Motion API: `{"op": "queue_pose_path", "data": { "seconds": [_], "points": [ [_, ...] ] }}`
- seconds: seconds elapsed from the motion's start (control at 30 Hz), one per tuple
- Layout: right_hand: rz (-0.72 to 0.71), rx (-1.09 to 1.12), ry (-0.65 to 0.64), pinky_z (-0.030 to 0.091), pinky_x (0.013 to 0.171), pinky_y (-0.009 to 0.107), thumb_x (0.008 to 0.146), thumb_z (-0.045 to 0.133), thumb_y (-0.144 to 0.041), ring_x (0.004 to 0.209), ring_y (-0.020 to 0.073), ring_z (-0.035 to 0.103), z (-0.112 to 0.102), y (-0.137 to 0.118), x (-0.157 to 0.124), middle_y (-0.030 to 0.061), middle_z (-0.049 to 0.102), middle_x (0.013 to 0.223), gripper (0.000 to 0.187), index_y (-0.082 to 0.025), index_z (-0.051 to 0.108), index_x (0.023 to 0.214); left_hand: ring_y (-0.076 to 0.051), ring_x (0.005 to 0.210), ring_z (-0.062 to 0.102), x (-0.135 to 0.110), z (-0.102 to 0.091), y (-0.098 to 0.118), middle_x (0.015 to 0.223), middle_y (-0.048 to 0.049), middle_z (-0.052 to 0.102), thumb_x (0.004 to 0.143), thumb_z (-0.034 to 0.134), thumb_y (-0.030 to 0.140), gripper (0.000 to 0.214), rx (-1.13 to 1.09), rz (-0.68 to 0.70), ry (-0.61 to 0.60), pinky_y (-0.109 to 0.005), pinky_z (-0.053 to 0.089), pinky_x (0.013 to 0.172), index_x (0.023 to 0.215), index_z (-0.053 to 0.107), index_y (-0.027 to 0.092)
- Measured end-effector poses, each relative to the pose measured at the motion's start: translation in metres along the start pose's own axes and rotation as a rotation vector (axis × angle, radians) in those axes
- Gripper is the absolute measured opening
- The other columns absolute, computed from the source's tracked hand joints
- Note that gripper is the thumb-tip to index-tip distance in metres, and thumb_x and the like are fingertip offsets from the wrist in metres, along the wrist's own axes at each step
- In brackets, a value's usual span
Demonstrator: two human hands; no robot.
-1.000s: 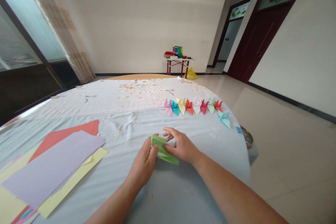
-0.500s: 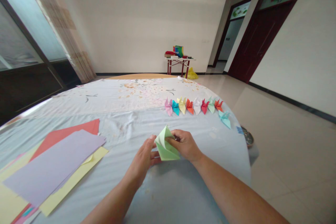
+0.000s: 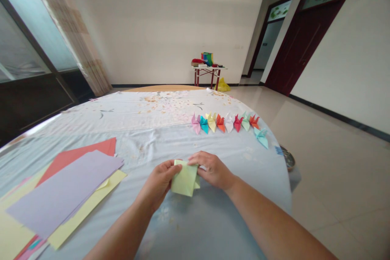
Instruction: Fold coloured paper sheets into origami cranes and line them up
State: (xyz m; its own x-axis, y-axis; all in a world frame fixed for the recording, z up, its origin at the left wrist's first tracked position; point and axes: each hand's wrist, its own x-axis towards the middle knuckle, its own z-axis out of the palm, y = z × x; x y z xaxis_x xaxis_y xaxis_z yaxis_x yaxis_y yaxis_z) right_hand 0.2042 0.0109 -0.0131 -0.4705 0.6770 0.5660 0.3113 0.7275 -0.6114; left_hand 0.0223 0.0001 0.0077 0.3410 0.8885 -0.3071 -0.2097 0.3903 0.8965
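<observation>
Between my hands, just above the table, is a light green sheet of origami paper (image 3: 183,179), folded into a small square with another layer showing at its right edge. My left hand (image 3: 162,180) pinches its left side, thumb on the front face. At the upper right corner, my right hand (image 3: 213,170) has its fingers closed on the paper's edge; the thumb tip is partly hidden. Beyond them stands a row of folded paper cranes (image 3: 229,122) in several colours, with a turquoise crane (image 3: 261,137) at its right end.
A stack of coloured paper with a lilac sheet (image 3: 65,193) on top lies at the left. The round table's cloth (image 3: 146,118) is floral at the back. A small side table (image 3: 210,69) stands by the wall. A dark round object (image 3: 288,158) sits beyond the table's right edge.
The green paper went from an opened, pointed pocket shape to a flat square. My left hand now grips its side with the thumb in front; my right fingers came out of the fold to its corner.
</observation>
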Motion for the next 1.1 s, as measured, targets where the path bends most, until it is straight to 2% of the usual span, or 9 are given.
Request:
{"op": "queue_pose_path", "data": {
  "seconds": [0.1, 0.2, 0.3, 0.4, 0.53, 0.7, 0.97, 1.1],
  "points": [
    [0.114, 0.064, 0.018, 0.045, 0.084, 0.028, 0.072, 0.045, -0.001, 0.091, 0.0137, 0.058, 0.0003, 0.0006, -0.0007, 0.0048, 0.063, 0.099, 0.040, -0.021, 0.060, 0.103, -0.013, 0.057, 0.059, 0.0013, -0.0036, 0.0000, 0.068, -0.0031, 0.067, 0.063, 0.070, 0.033, 0.037, 0.035, -0.006, 0.056, -0.023, 0.043, 0.054, 0.093, 0.058, 0.013],
    [0.325, 0.237, 0.076, 0.049, 0.075, 0.027, 0.069, 0.042, -0.001, 0.086, 0.0135, 0.058, -0.0009, 0.0003, -0.0010, 0.0055, 0.062, 0.097, 0.041, -0.017, 0.058, 0.103, -0.014, 0.059, 0.060, 0.0015, -0.0038, -0.0002, 0.070, -0.0036, 0.068, 0.063, 0.071, 0.034, 0.039, 0.066, 0.010, 0.084, -0.023, 0.043, 0.054, 0.094, 0.057, 0.014],
    [0.501, 0.488, 0.072, 0.051, 0.065, 0.026, 0.075, 0.045, -0.013, 0.085, 0.0145, 0.058, -0.0027, -0.0009, -0.0004, 0.0070, 0.060, 0.098, 0.029, -0.015, 0.055, 0.103, -0.015, 0.061, 0.061, 0.0023, -0.0029, -0.0016, 0.074, -0.0040, 0.068, 0.063, 0.071, 0.035, 0.040, 0.081, 0.025, 0.094, -0.024, 0.044, 0.056, 0.094, 0.057, 0.015],
    [0.591, 0.569, 0.019, 0.051, 0.058, 0.024, 0.075, 0.057, -0.029, 0.075, 0.0131, 0.058, -0.0017, -0.0009, -0.0002, 0.0053, 0.061, 0.091, 0.031, -0.014, 0.055, 0.102, -0.016, 0.061, 0.062, 0.0045, -0.0033, -0.0048, 0.074, -0.0045, 0.069, 0.060, 0.073, 0.038, 0.042, 0.081, 0.038, 0.111, -0.024, 0.044, 0.056, 0.092, 0.058, 0.015],
    [0.596, 0.515, -0.021, 0.047, 0.050, 0.019, 0.071, 0.063, -0.037, 0.061, 0.0085, 0.053, 0.0029, 0.0025, -0.0011, 0.0019, 0.060, 0.079, 0.031, -0.013, 0.060, 0.091, -0.015, 0.060, 0.061, 0.0046, -0.0032, -0.0051, 0.072, -0.0042, 0.068, 0.058, 0.074, 0.040, 0.042, 0.081, 0.062, 0.097, -0.024, 0.044, 0.055, 0.088, 0.060, 0.014],
    [0.575, 0.511, -0.002, 0.043, 0.045, 0.017, 0.072, 0.062, -0.038, 0.058, 0.0075, 0.050, 0.0043, 0.0055, -0.0016, 0.0009, 0.059, 0.074, 0.031, -0.012, 0.060, 0.088, -0.013, 0.057, 0.058, 0.0004, -0.0007, 0.0006, 0.068, -0.0028, 0.067, 0.069, 0.063, 0.044, 0.038, 0.107, 0.063, 0.060, -0.022, 0.042, 0.053, 0.091, 0.063, 0.014],
    [0.672, 0.482, -0.027, 0.036, 0.042, 0.016, 0.073, 0.059, -0.042, 0.053, 0.0077, 0.049, 0.0033, 0.0025, 0.0000, -0.0017, 0.056, 0.063, 0.030, -0.014, 0.059, 0.082, -0.012, 0.048, 0.055, 0.0040, -0.0053, -0.0050, 0.057, -0.0007, 0.064, 0.069, 0.063, 0.045, 0.035, 0.134, 0.097, 0.149, -0.021, 0.038, 0.046, 0.084, 0.067, 0.013],
    [0.665, 0.438, -0.014, 0.035, 0.046, 0.016, 0.074, 0.060, -0.038, 0.049, 0.0057, 0.046, 0.0038, 0.0025, 0.0003, -0.0031, 0.054, 0.058, 0.025, -0.013, 0.058, 0.075, -0.011, 0.045, 0.053, 0.0047, -0.0043, -0.0060, 0.054, 0.0008, 0.063, 0.065, 0.066, 0.044, 0.034, 0.171, 0.106, 0.230, -0.020, 0.036, 0.043, 0.082, 0.068, 0.015]
  ]
}}
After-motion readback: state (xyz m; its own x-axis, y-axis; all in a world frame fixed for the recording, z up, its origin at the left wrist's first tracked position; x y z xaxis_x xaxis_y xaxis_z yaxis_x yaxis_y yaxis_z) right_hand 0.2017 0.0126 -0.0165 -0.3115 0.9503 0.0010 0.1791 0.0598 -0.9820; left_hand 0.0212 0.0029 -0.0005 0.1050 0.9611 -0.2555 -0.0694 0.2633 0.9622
